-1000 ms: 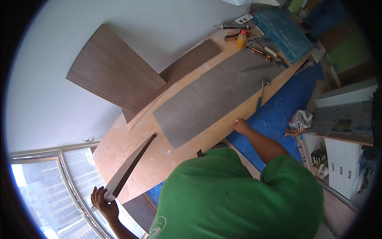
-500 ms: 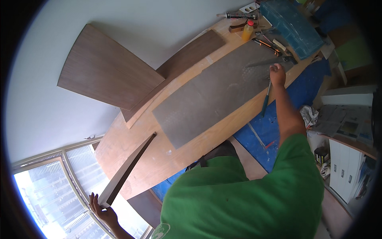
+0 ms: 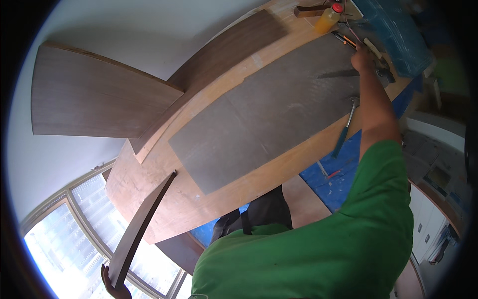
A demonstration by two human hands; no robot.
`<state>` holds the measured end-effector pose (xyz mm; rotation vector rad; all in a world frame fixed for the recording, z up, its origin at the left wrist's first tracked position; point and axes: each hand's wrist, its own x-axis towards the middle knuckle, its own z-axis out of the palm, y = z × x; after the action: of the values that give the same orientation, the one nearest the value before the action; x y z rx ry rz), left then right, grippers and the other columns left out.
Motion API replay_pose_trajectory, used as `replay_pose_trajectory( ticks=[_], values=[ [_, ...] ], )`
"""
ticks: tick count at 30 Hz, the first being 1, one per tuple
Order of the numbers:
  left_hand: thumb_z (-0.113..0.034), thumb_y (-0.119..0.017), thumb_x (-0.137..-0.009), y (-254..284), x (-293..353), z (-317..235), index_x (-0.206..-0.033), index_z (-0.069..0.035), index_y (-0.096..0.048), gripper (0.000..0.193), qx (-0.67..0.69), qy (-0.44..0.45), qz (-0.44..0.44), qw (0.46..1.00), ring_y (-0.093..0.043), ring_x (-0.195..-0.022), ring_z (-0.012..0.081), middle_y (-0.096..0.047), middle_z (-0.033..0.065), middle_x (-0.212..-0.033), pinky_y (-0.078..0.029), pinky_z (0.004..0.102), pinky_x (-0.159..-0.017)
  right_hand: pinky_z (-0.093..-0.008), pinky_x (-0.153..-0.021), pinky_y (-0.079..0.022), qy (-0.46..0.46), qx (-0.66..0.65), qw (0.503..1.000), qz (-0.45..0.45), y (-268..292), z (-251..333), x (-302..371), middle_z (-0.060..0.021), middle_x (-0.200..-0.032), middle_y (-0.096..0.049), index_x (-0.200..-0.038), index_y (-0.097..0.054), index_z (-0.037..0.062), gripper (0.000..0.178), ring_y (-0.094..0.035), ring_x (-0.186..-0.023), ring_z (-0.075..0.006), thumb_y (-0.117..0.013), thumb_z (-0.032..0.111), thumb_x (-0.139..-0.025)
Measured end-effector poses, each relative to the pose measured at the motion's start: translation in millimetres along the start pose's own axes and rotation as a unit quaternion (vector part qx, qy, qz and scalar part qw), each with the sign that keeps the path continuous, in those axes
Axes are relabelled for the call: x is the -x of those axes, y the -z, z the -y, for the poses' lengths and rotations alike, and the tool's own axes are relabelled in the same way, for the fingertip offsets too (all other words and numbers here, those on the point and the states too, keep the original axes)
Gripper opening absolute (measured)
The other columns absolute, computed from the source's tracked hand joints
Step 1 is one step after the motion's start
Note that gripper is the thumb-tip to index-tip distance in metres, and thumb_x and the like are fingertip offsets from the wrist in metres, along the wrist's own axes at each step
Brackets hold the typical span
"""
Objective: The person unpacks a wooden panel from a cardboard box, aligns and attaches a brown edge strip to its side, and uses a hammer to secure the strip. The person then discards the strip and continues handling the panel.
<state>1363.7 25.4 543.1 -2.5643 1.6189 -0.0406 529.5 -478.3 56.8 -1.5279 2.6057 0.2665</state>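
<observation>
At the lower left, my left hand [image 3: 113, 285] grips the near end of a long narrow wooden strip [image 3: 134, 226], with fingers along its side. The strip's far end rests on the worktable. My right hand [image 3: 362, 57] is stretched to the far right of the table, among hand tools. Its fingertips are at the end of an orange-and-black utility knife [image 3: 345, 41]; the fingers are mostly hidden, so I cannot see whether they hold it. Beside that forearm lies a hammer [image 3: 342, 137] with a green handle. A dark blade-like tool [image 3: 338, 74] lies near my right wrist.
A grey sheet [image 3: 259, 119] covers much of the wooden worktable [image 3: 144, 199]. Brown panels [image 3: 99, 94] stand against the wall. At the back right are a bottle of yellow liquid [image 3: 327, 20], a wooden plane [image 3: 309, 11] and a teal case [image 3: 398, 40]. Blue sheeting [image 3: 323, 187] covers the floor.
My right hand has moved farther away, from beside the hammer to the knife. My left hand and the strip have shifted slightly down and left as the view turned.
</observation>
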Motion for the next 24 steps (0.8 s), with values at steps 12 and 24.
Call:
replay_pose_trajectory(
  ticks=[12, 24],
  values=[
    [-0.023, -0.062, -0.102, 3, -16, 11, -0.137, 0.006, -0.056, 0.046, 0.042, -0.002, 0.011, 0.999, -0.058, -0.125, 0.0334, -0.061, 0.0207, -0.135, -0.048, 0.0421, -0.105, -0.0503, -0.103, -0.047, 0.016, -0.085, 0.977, -0.195, 3, -4, 11, -0.0221, -0.129, -0.059, -0.139, -0.048, 0.0016, 0.049, -0.057, -0.123, -0.0394, -0.060, 0.029, -0.100],
    [-0.026, -0.067, -0.095, -7, -25, 13, -0.132, 0.000, -0.059, 0.046, 0.084, -0.041, -0.053, 0.994, -0.053, -0.132, 0.0362, -0.058, 0.0190, -0.139, -0.038, 0.0472, -0.113, -0.0329, -0.053, -0.049, 0.111, -0.873, 0.074, 0.468, 147, 112, 326, -0.0040, -0.074, -0.049, -0.119, -0.050, 0.0007, 0.064, -0.052, -0.053, -0.0136, -0.032, 0.061, -0.106]
  ],
)
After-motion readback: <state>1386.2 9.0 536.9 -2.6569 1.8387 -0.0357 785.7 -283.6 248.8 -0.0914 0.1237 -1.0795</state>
